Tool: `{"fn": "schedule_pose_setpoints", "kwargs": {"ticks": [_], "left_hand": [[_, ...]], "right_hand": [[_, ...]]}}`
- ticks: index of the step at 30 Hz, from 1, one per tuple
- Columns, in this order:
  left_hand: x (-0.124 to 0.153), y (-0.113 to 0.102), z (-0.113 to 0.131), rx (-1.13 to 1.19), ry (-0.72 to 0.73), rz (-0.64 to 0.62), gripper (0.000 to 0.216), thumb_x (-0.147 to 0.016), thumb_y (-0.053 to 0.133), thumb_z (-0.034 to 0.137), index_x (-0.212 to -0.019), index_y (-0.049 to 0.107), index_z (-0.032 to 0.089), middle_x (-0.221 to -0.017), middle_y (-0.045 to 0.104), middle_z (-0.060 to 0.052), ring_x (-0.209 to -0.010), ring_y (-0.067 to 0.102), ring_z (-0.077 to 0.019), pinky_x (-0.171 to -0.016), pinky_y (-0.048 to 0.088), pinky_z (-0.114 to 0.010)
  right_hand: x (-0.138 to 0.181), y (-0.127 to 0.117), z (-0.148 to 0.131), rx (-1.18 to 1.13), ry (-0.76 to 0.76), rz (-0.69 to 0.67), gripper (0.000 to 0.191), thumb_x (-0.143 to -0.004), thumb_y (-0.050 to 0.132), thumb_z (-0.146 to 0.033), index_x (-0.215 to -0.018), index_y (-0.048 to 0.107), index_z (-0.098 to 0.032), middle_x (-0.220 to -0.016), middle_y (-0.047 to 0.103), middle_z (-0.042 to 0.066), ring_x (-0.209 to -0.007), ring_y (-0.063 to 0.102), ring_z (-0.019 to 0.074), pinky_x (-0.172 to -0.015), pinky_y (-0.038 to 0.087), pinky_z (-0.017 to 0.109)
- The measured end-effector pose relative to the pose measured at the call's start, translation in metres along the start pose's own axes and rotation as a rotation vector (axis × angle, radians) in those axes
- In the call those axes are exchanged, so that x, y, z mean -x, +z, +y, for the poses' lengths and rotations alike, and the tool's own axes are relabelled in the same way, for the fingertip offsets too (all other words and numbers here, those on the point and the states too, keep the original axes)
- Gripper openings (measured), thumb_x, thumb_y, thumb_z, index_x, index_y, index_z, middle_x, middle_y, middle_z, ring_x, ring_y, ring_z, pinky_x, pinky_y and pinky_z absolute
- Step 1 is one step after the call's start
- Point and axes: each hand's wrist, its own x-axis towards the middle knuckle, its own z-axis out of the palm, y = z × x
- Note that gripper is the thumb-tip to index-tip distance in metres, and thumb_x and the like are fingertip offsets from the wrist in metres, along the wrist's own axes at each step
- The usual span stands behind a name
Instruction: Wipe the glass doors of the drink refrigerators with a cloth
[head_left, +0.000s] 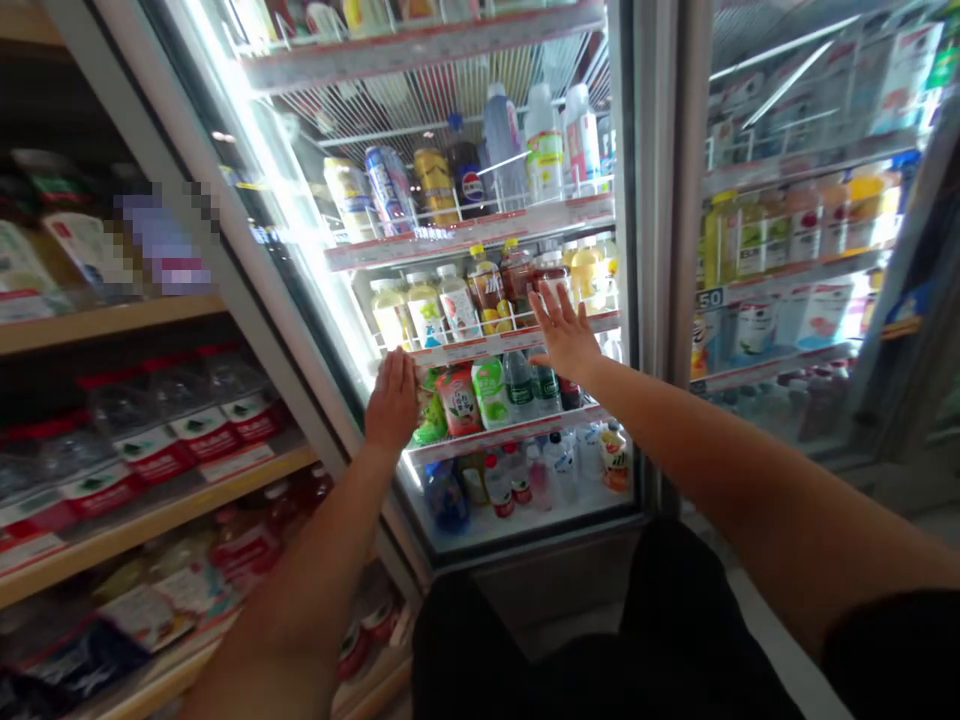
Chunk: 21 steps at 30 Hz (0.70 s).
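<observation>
In front of me stands a lit drinks fridge [480,345] with several rows of bottles and cans. My left hand [393,398] is at the fridge's left side, fingers up and laid flat, beside a green-labelled bottle [429,412] on the lower shelf. Whether its fingertips touch the shelf edge, I cannot tell. My right hand [567,335] is raised with its fingers spread in front of the bottles at the right and holds nothing. It partly covers a bottle with a dark red label [550,268]. Bottles of brown tea [487,280] stand left of it.
Wooden shelves [262,475] with red-labelled bottles [142,450] run along the left. A second glass-fronted fridge [795,270] is on the right, past a grey upright frame [660,250]. Small bottles [499,485] stand at the fridge bottom. My dark-clothed knees [465,640] are below.
</observation>
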Motion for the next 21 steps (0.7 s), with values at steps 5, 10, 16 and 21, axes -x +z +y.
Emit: {"fn": "schedule_pose_setpoints", "kwargs": {"ticks": [5,10,16,21], "left_hand": [[-0.016,-0.010,-0.029,-0.030,-0.102,0.087,0.081,-0.094,0.063,0.027,-0.165,0.028,0.013,-0.171,0.023,-0.025,-0.160,0.016,-0.0448,-0.128,0.027,-0.067],[0.001,-0.008,-0.018,-0.038,-0.207,0.093,0.090,-0.084,0.075,0.025,-0.162,0.033,0.013,-0.162,0.034,-0.029,-0.155,0.031,-0.0461,-0.126,0.032,-0.064],[-0.001,-0.010,-0.017,0.003,-0.282,0.126,0.072,-0.087,0.071,0.031,-0.153,0.047,0.015,-0.145,0.050,-0.025,-0.140,0.048,-0.0429,-0.120,0.038,-0.068],[-0.023,-0.017,-0.023,-0.034,-0.382,0.177,0.062,-0.097,0.060,0.031,-0.153,0.046,0.010,-0.150,0.043,-0.025,-0.143,0.040,-0.0450,-0.121,0.033,-0.067]], "right_hand": [[0.000,0.002,0.001,-0.007,-0.012,0.009,0.130,-0.086,0.079,-0.040,-0.163,-0.025,-0.026,-0.176,-0.017,0.003,-0.162,-0.015,0.0357,-0.131,0.006,0.066],[0.002,-0.004,-0.003,-0.022,0.005,0.003,0.124,-0.085,0.081,-0.036,-0.169,-0.010,-0.020,-0.177,-0.013,0.007,-0.163,-0.012,0.0377,-0.132,0.008,0.065],[0.004,-0.010,-0.006,-0.011,0.025,-0.029,0.123,-0.085,0.081,-0.037,-0.169,-0.006,-0.020,-0.177,-0.011,0.006,-0.163,-0.013,0.0354,-0.133,0.007,0.063],[0.003,-0.007,-0.004,-0.024,0.013,-0.011,0.124,-0.085,0.081,-0.037,-0.169,-0.010,-0.022,-0.177,-0.011,0.006,-0.163,-0.013,0.0360,-0.132,0.007,0.064]]}}
